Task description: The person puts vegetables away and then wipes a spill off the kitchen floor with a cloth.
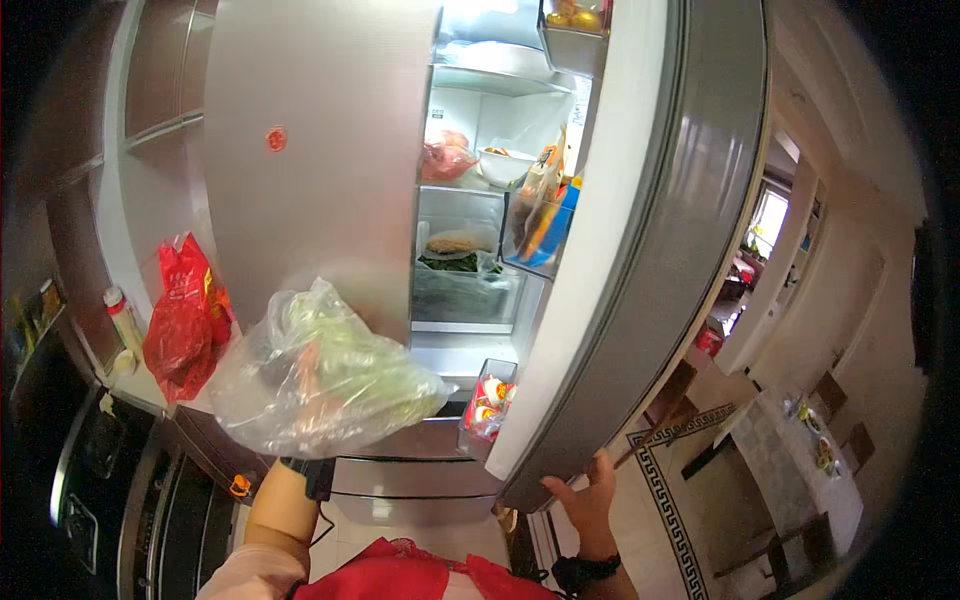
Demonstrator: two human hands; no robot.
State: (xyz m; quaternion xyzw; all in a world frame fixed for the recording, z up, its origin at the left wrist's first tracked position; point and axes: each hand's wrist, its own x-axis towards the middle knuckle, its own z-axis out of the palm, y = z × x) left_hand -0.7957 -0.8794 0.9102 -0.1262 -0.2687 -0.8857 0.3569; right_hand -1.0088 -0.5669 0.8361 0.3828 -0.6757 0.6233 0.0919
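Note:
A clear plastic bag (367, 367) with a pale green leafy vegetable inside is held up by my left hand (307, 375), which shows only blurrily through the film. The bag hangs before the closed left refrigerator door (322, 172) and hides most of my fingers. My right hand (589, 495) grips the lower outer edge of the open right refrigerator door (675, 225), thumb towards the inside. Through the gap the lit refrigerator interior (457, 352) shows a white bowl (506, 166), a pinkish bagged item (448, 157) and a drawer of bagged greens (465, 296).
Door bins hold packets (551, 214) and red-and-white packages (489, 405). On the left counter stand a red plastic bag (187, 330) and a bottle with a red cap (122, 311). A dining table (787, 450) and chairs are at the right.

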